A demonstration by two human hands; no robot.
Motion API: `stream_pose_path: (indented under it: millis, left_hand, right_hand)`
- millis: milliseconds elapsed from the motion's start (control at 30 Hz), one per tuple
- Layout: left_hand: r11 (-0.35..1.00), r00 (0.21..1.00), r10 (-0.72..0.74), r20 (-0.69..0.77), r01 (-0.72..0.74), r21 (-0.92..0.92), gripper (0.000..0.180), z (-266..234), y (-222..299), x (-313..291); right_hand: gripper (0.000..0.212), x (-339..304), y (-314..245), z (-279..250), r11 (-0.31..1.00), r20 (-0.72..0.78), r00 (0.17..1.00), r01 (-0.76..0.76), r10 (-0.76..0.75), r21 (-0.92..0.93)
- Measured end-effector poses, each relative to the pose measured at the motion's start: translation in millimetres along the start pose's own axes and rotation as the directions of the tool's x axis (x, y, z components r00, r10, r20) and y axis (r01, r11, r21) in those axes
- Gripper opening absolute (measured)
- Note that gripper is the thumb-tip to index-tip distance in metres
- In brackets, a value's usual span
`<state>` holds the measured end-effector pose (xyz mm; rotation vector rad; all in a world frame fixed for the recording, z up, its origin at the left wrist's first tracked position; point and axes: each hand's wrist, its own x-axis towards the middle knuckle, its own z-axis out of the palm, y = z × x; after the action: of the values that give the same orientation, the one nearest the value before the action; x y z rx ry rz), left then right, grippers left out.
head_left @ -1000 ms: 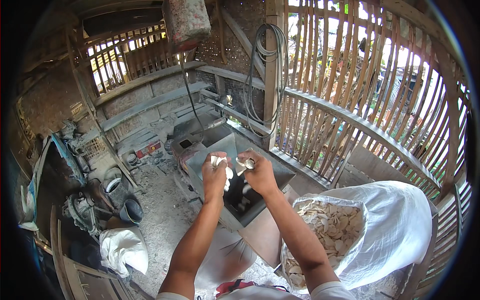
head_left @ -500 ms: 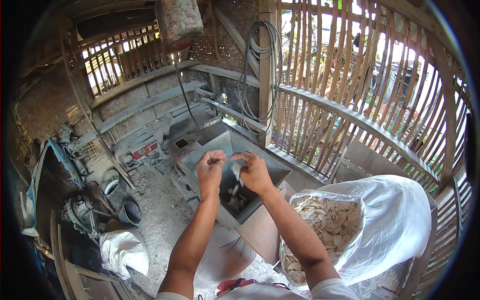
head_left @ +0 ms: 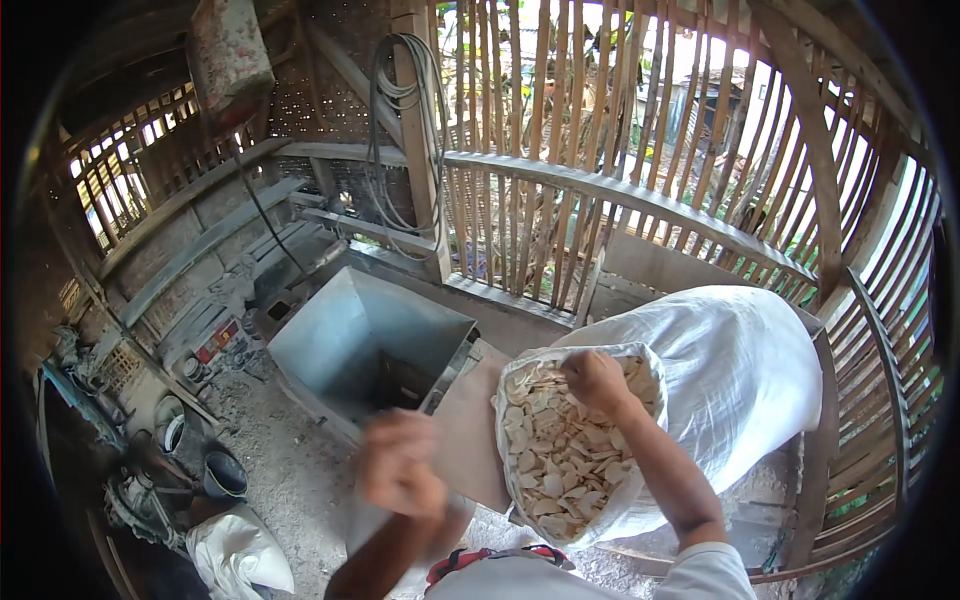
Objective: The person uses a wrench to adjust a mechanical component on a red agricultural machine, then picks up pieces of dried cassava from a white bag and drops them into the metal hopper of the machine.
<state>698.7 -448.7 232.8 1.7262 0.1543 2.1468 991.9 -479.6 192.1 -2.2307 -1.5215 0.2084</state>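
Note:
My right hand [head_left: 596, 381] is over the mouth of a large white woven sack [head_left: 735, 370], its fingers curled; whatever they may hold is hidden. Pale, flat dried chips [head_left: 565, 450] fill the sack's opening just below it. Smeared by motion, my left hand [head_left: 400, 465] hangs between my body and the near edge of a metal hopper [head_left: 345, 320], and its fingers cannot be made out. The hopper is square and bluish grey, with sloping walls and a dark bottom.
A brown board [head_left: 468, 430] lies between hopper and sack. On the dusty floor at left stand a dark bucket [head_left: 224, 473] and a crumpled white sack [head_left: 240, 555]. Coiled hose [head_left: 405, 90] hangs on a post beside the slatted wall [head_left: 600, 110].
Chips were dropping from my hands into the hopper. Since then my right hand has moved right to the sack and my left has drawn back toward me. The view has swung right.

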Motion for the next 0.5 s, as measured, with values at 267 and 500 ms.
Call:
stream_pose_path:
  millis: [267, 500]
  left_hand:
    - [0.494, 0.419, -0.869, 0.262, 0.737, 0.461, 0.069, 87, -42, -177]
    - [0.497, 0.551, -0.826, 0.121, 0.610, 0.616, 0.086, 112, -88, -219]
  right_hand:
    - [0.037, 50, 84, 45, 0.976, -0.020, 0.999, -0.039, 0.035, -0.216]
    - [0.058, 105, 61, 36, 0.979, 0.464, 0.885, 0.123, -0.034, -0.164]
